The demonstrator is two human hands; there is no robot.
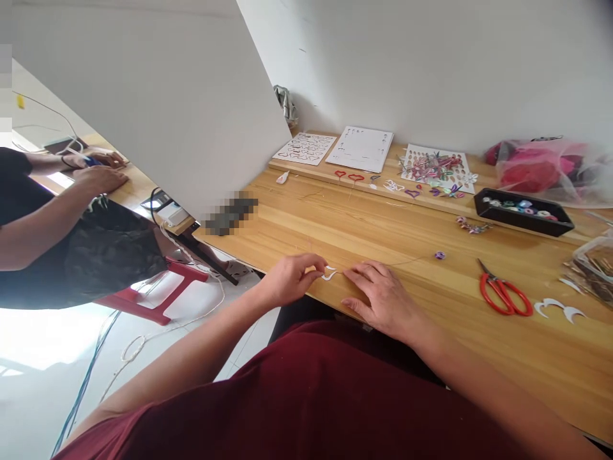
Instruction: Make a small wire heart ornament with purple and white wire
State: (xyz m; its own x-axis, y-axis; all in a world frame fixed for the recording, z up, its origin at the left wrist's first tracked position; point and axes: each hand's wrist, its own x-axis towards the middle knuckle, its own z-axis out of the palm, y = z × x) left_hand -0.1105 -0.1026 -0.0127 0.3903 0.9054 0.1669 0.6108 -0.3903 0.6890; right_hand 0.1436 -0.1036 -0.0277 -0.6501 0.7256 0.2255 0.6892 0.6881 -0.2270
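Observation:
My left hand (292, 278) pinches a small white curved piece (329, 275) at the near edge of the wooden table (383, 230). My right hand (380, 295) rests on the table just right of that piece, fingers curled, its fingertips close to the piece. A thin wire (407, 262) runs from the hands to a small purple spool (439, 255) further right.
Red-handled scissors (505, 294) and white crescent cut-outs (558, 308) lie at the right. A black tray of spools (522, 211), pattern sheets (361, 148), coloured wire shapes and a pink bag (541, 169) sit at the back. A white divider board (158, 108) stands left; another person (57, 217) works beyond it.

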